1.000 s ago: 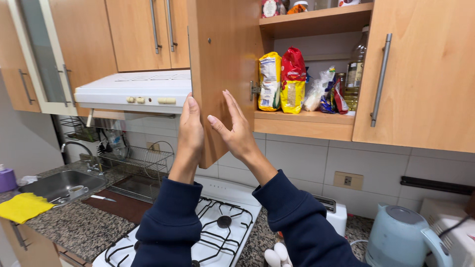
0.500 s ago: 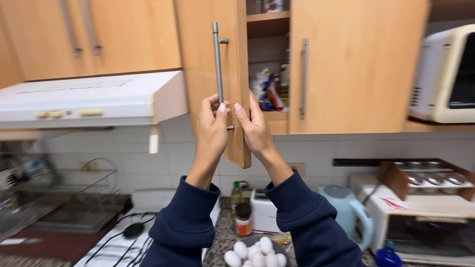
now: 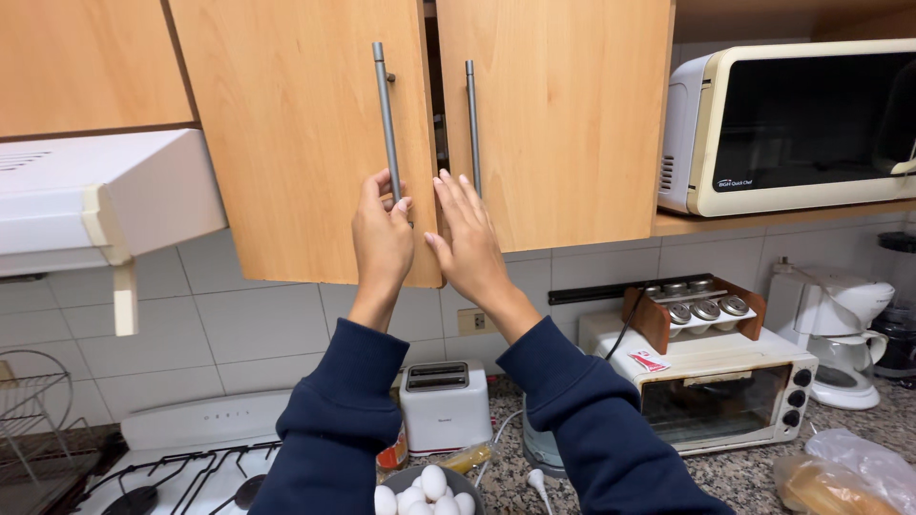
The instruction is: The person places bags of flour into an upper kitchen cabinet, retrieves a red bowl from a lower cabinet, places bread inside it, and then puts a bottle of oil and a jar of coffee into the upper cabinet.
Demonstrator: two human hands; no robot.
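Both arms in dark blue sleeves reach up to a wooden wall cupboard. My left hand [image 3: 382, 238] presses flat on the left cupboard door [image 3: 296, 133], just below its long metal handle [image 3: 385, 119], fingers together. Beside it, my right hand [image 3: 466, 238] lies open against the same door's right edge, fingers spread upward. The door stands almost flush, leaving a narrow dark gap next to the right cupboard door [image 3: 563, 114] and its handle [image 3: 472, 124]. Neither hand holds anything.
A white extractor hood [image 3: 95, 200] juts out at left, over a gas stove [image 3: 191, 458]. Below are a white toaster [image 3: 444, 405], a bowl of eggs [image 3: 425, 491], a toaster oven [image 3: 716, 381] with a spice rack, and a coffee maker [image 3: 844, 324]. A microwave [image 3: 792, 124] sits upper right.
The left cupboard door has swung from wide open to nearly shut under both hands. My view has turned right, bringing the microwave and toaster oven into sight.
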